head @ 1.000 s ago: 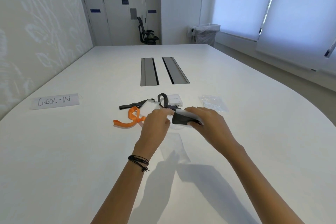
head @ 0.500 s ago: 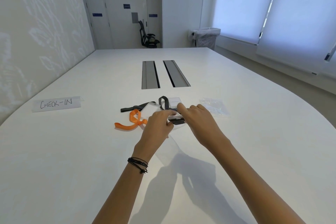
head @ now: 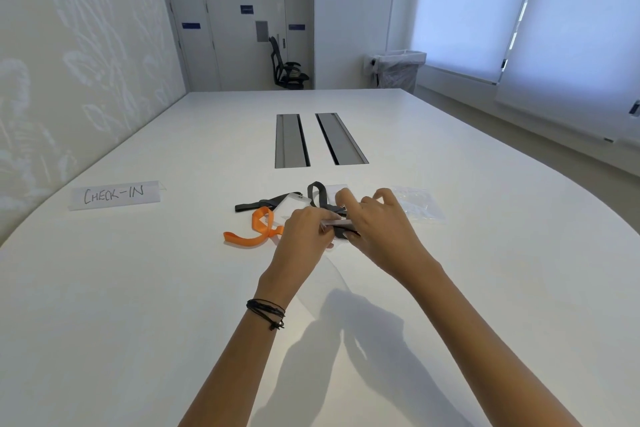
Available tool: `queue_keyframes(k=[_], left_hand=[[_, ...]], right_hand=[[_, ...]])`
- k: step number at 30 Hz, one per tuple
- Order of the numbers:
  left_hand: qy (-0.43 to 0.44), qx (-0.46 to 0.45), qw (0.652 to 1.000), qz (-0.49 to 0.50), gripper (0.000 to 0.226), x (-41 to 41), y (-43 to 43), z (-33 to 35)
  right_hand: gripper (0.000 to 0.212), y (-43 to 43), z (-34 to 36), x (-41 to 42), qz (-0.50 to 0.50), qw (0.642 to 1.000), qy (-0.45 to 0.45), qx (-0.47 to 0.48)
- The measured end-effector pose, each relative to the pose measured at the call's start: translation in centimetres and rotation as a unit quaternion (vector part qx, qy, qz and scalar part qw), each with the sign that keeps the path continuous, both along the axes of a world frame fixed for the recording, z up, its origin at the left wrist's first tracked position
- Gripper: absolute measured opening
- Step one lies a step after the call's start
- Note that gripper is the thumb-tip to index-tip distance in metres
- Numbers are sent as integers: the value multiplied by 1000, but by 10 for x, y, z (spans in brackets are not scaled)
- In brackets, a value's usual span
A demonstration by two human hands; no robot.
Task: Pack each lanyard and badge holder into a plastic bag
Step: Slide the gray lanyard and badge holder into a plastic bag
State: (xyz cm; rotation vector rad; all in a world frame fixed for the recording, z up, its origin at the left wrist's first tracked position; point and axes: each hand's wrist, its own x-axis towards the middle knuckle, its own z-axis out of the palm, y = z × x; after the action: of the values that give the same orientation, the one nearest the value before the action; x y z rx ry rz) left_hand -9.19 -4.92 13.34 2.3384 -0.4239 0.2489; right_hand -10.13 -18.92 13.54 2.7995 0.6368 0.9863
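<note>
My left hand (head: 304,236) pinches the top edge of a clear plastic bag (head: 323,284) that hangs down toward me above the white table (head: 138,305). My right hand (head: 377,229) holds a folded dark grey lanyard with a badge holder (head: 341,227) at the bag's mouth. An orange lanyard (head: 256,230) lies curled just left of my hands. Another dark grey lanyard (head: 263,203) with a clear badge holder (head: 292,203) lies behind them. A grey strap loop (head: 317,192) stands up behind my right hand.
A stack of clear plastic bags (head: 415,206) lies to the right of my hands. A white "CHECK-IN" sign (head: 114,194) sits at the left. Two grey cable hatches (head: 318,139) are set in the table's middle. A lined bin (head: 398,69) and an office chair (head: 287,66) stand beyond the table.
My hands have drawn closer together. The dark lanyard bundle, plainly visible in my right hand before, is now mostly covered by my fingers at the bag's opening.
</note>
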Motion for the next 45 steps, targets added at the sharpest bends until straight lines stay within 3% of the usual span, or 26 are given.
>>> queue_keyframes(k=[2,7,14,20,26,32,37,41,45], left_hand=[[4,-5,1000,0,29,2,2,-2],[6,-46,999,0,29,6,11,-4],[22,-117,993,0,30,9,18,-1],[33,-136,990,-28,33,4,21,5],[52,-162,984,-53,35,1,19,11],[114,-253,959,-52,37,1,22,15],[154,-258,952,-54,38,5,24,10],[154,-295,941,-57,32,9,29,9],[169,-326,928,-56,30,11,33,9]], right_hand=[[45,-8,4,-6,34,996,71,51],[71,-36,4,-12,76,939,266,203],[36,-48,-4,-7,141,886,247,367],[27,-39,4,-4,150,889,232,365],[29,-20,6,-3,114,933,181,288],[19,-5,0,-5,96,954,135,249],[10,-1,-6,-5,103,960,136,224],[20,-9,-14,-1,140,954,136,226],[37,-11,-20,-3,114,955,157,226]])
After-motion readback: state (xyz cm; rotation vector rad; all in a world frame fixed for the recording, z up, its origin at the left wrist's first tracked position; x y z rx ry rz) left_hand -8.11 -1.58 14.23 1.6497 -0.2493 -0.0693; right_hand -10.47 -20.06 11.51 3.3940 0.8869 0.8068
